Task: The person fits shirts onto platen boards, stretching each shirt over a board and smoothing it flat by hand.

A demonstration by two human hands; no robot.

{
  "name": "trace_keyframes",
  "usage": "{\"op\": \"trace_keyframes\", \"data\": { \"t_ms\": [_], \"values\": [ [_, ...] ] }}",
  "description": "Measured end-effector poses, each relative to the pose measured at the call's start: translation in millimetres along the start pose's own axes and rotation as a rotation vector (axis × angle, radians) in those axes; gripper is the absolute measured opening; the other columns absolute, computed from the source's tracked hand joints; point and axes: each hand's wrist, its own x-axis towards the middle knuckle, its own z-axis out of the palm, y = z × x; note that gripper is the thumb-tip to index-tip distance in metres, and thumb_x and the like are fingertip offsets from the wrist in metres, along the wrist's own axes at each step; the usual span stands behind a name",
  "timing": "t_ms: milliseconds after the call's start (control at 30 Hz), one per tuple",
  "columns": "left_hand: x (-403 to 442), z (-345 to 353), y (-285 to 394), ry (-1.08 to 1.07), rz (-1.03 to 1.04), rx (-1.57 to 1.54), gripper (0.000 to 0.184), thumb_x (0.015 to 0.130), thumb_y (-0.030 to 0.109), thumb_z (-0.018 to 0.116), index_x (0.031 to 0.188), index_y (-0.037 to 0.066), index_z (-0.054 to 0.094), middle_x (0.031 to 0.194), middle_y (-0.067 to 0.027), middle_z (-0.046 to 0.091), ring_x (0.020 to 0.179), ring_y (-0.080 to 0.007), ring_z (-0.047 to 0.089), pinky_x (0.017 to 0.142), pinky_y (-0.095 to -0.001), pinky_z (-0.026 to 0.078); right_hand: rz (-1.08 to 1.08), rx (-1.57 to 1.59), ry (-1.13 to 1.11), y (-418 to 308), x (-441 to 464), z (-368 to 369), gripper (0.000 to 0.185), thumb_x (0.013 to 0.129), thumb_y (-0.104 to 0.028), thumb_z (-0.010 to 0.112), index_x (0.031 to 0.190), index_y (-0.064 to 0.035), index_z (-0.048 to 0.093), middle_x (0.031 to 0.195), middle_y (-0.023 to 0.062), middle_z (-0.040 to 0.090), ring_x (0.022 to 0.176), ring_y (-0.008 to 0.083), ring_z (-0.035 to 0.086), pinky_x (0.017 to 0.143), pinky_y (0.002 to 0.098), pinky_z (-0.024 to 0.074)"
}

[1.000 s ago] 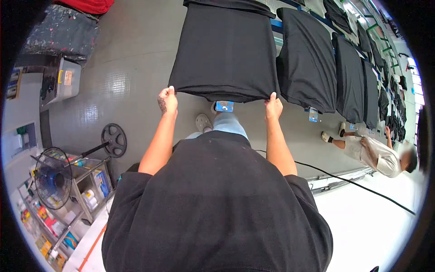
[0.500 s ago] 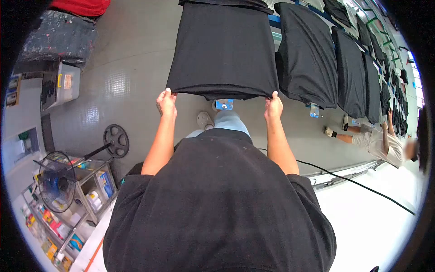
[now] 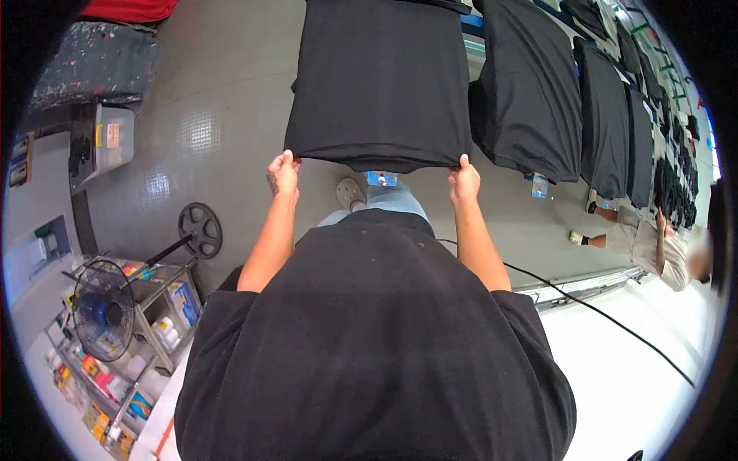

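Note:
A black T-shirt [image 3: 382,84] lies stretched over a flat board in front of me, its hem toward my body. My left hand [image 3: 284,174] pinches the hem at the near left corner. At the near right corner my right hand [image 3: 464,180] grips the same hem, thumb on top. Between the hands the hem sags a little, and a blue plate [image 3: 382,178] on the board's end shows beneath it. The board itself is hidden by the fabric.
To the right, more boards carry black shirts [image 3: 530,92] in a row. A co-worker [image 3: 653,238] stands at the far right. A fan [image 3: 104,311] and a shelf cart [image 3: 165,323] are at the lower left. A black cable [image 3: 600,315] runs on the right.
Both hands keep hold of the hem in nearly the same place. The neighbouring boards and the co-worker appear slightly shifted in view.

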Motion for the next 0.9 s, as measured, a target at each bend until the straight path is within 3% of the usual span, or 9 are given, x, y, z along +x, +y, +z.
{"op": "trace_keyframes", "data": {
  "t_ms": [33,100,200,300,467,733,833,867,900],
  "values": [
    [-1,2,-1,0.006,-0.004,0.016,0.02,0.104,0.021,0.057,0.098,0.002,0.062,0.095,-0.0096,0.069,0.089,-0.0213,0.067,0.093,-0.0388,0.054,0.004,-0.003,-0.004,0,-1,0,0.033,0.101,-0.033,0.06,0.08,-0.007,0.059,0.071,0.0023,0.055,0.059,0.014,0.045,0.062,0.0315,0.0416],
    [-17,6,6,-0.016,-0.062,-0.098,0.024,0.104,0.025,0.056,0.102,0.002,0.062,0.099,-0.011,0.068,0.094,-0.0232,0.066,0.096,-0.0405,0.053,0.159,0.176,-0.079,0,-2,-4,0.03,0.102,-0.034,0.057,0.09,-0.0075,0.061,0.082,0.0051,0.063,0.085,0.0197,0.061,0.073,0.0386,0.0455],
    [-36,9,5,-0.048,-0.147,-0.218,0.036,0.106,0.034,0.051,0.113,0.0,0.061,0.112,-0.015,0.066,0.109,-0.0283,0.063,0.102,-0.0452,0.05,0.217,0.155,-0.173,6,-1,-15,0.03,0.103,-0.034,0.054,0.093,-0.0066,0.062,0.084,0.0058,0.064,0.093,0.0223,0.062,0.084,0.0425,0.0453],
    [-47,17,5,-0.149,-0.344,-0.361,0.038,0.104,0.037,0.054,0.119,0.002,0.059,0.114,-0.0131,0.064,0.113,-0.0291,0.061,0.106,-0.0449,0.047,0.232,0.146,-0.177,2,2,-14,0.026,0.105,-0.028,0.049,0.095,-0.0062,0.059,0.085,0.0076,0.062,0.084,0.0232,0.062,0.082,0.0423,0.0462],
    [-39,25,6,-0.121,-0.331,-0.556,0.03,0.103,0.032,0.056,0.116,0.004,0.061,0.111,-0.01,0.065,0.107,-0.0257,0.062,0.103,-0.0424,0.047,0.223,0.066,-0.19,-11,-3,-16,0.024,0.106,-0.023,0.047,0.097,-0.0046,0.06,0.085,0.008,0.063,0.082,0.0218,0.063,0.081,0.0384,0.0499],
    [-29,18,24,-0.09,-0.288,-0.187,0.027,0.106,0.027,0.052,0.112,0.003,0.063,0.1,-0.0071,0.068,0.085,-0.0184,0.065,0.083,-0.0364,0.054,0.239,-0.053,-0.261,-27,5,-19,0.026,0.106,-0.021,0.046,0.094,-0.0039,0.062,0.08,0.0066,0.066,0.074,0.018,0.065,0.071,0.0323,0.0523],
    [-12,13,20,0.045,-0.146,0.272,0.024,0.104,0.029,0.058,0.109,0.006,0.065,0.1,-0.0019,0.067,0.088,-0.0123,0.06,0.082,-0.0324,0.049,0.208,-0.274,-0.294,-32,32,-27,0.027,0.105,-0.022,0.049,0.089,-0.0051,0.062,0.075,0.0037,0.063,0.068,0.0143,0.061,0.065,0.03,0.0504],
    [-3,12,18,0.046,-0.139,0.273,0.024,0.104,0.029,0.058,0.109,0.006,0.065,0.1,-0.0019,0.067,0.088,-0.0123,0.06,0.082,-0.0324,0.049,0.049,-0.498,-0.258,-36,42,-27,0.028,0.105,-0.023,0.052,0.086,-0.0056,0.062,0.074,0.0018,0.062,0.067,0.0117,0.059,0.064,0.0281,0.0481],
    [2,18,29,0.157,0.009,0.372,0.026,0.102,0.03,0.06,0.109,0.006,0.065,0.101,-0.0016,0.066,0.09,-0.0121,0.059,0.084,-0.0317,0.049,-0.113,-0.716,-0.217,-38,50,-23,0.03,0.104,-0.025,0.054,0.082,-0.0061,0.061,0.072,-0.0001,0.06,0.066,0.0092,0.056,0.062,0.0261,0.0458]
  ]
}}
